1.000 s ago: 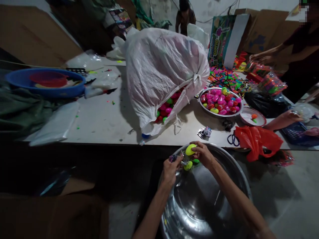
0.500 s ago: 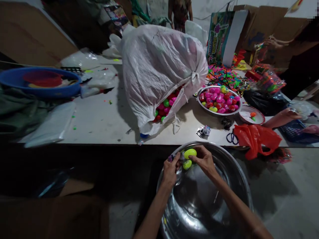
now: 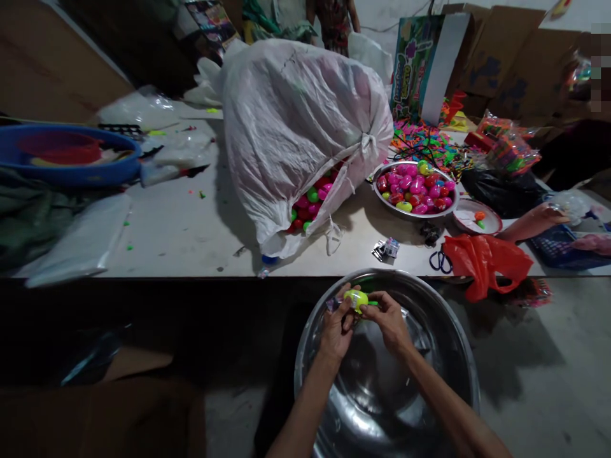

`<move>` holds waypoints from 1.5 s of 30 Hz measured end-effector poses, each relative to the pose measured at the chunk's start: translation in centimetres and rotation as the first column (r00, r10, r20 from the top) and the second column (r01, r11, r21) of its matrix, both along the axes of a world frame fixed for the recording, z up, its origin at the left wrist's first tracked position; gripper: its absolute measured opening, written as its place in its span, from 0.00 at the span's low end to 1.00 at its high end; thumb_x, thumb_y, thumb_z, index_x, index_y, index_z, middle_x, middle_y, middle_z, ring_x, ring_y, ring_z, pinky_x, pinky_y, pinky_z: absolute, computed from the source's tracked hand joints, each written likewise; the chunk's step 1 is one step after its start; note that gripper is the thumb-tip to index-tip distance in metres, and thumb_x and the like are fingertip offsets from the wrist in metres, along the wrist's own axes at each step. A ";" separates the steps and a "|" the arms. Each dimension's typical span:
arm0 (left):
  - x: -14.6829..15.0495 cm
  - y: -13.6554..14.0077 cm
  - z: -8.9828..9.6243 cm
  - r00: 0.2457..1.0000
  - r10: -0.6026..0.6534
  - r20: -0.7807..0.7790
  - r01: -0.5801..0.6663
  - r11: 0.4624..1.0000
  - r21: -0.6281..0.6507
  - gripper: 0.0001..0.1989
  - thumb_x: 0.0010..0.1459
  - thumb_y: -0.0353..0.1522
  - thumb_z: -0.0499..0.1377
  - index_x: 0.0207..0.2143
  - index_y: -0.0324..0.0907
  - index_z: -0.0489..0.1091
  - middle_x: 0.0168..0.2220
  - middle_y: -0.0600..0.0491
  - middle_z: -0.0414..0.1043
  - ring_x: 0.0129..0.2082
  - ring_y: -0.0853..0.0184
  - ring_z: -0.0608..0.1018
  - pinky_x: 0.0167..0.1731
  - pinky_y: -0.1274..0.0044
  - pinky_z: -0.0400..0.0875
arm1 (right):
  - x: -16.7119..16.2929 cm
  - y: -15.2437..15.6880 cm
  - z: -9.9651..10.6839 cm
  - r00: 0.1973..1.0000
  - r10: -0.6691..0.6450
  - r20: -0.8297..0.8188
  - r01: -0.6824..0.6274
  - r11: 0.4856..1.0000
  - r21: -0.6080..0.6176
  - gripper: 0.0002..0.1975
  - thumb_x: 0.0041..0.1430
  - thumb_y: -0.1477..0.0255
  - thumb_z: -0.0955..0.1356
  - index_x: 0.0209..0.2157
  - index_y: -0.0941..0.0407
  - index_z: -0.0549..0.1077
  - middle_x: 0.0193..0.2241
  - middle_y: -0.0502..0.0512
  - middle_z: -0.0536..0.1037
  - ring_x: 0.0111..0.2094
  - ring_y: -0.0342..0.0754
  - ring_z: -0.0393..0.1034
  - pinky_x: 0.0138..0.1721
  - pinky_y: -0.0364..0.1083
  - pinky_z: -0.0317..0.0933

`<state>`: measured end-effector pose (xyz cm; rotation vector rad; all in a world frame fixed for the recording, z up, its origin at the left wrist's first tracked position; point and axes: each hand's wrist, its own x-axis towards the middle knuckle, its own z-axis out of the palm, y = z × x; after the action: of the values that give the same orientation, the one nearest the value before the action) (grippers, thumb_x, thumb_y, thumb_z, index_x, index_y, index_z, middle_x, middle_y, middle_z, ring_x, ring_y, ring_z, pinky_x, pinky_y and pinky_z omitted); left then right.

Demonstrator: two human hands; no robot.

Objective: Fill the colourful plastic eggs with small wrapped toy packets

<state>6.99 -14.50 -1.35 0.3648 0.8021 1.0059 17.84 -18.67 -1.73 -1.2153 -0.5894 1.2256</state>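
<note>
Over the large metal basin (image 3: 465,343), my left hand (image 3: 337,329) is closed on a yellow plastic egg (image 3: 356,299). A small shiny packet (image 3: 331,305) pokes out on the far left of that hand. My right hand (image 3: 391,320) pinches at the egg's right end, where a small bright green piece (image 3: 373,303) shows by the fingertips. Fingers cover part of the egg, so whether its halves are fully joined I cannot tell.
On the table stand a white sack (image 3: 296,133) spilling coloured eggs and a bowl (image 3: 377,202) of wrapped eggs. Small packets (image 3: 386,249), scissors (image 3: 442,261), a red plastic bag (image 3: 482,261) and a blue tub (image 3: 71,172) lie around. Another person (image 3: 334,25) stands behind.
The two separate yellow egg pieces have come together between my hands. My right hand has moved slightly down, and a green piece now shows at its fingertips. The view has shifted slightly.
</note>
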 end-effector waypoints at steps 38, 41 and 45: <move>-3.1 -0.8 -2.7 0.965 -0.252 -0.068 0.228 0.942 -0.244 0.12 0.38 0.36 0.69 0.22 0.40 0.70 0.18 0.58 0.64 0.12 0.79 0.58 0.12 0.83 0.50 | 0.8 0.4 1.1 0.487 0.250 0.837 -0.425 0.905 -0.023 0.43 0.37 0.68 0.74 0.58 0.49 0.58 0.46 0.55 0.73 0.43 0.54 0.70 0.44 0.50 0.63; -2.5 -0.7 -2.3 0.958 -0.277 -0.066 0.256 0.939 -0.229 0.14 0.34 0.35 0.70 0.21 0.39 0.69 0.17 0.59 0.63 0.12 0.79 0.60 0.12 0.84 0.49 | 1.1 0.4 1.7 0.525 0.254 0.813 -0.395 0.918 -0.032 0.43 0.37 0.69 0.73 0.57 0.51 0.58 0.46 0.55 0.72 0.42 0.53 0.69 0.43 0.49 0.63; -1.9 -1.1 -1.9 0.957 -0.278 -0.087 0.253 0.940 -0.229 0.16 0.34 0.36 0.70 0.22 0.37 0.69 0.16 0.59 0.63 0.11 0.80 0.60 0.11 0.85 0.49 | 1.0 0.6 1.6 0.508 0.238 0.828 -0.390 0.921 -0.026 0.40 0.40 0.72 0.71 0.58 0.52 0.58 0.44 0.55 0.73 0.41 0.52 0.70 0.41 0.48 0.62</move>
<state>5.06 -15.63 -3.29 0.3372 0.9329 0.6408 18.87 -18.05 -0.08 -1.5585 -1.6589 0.7898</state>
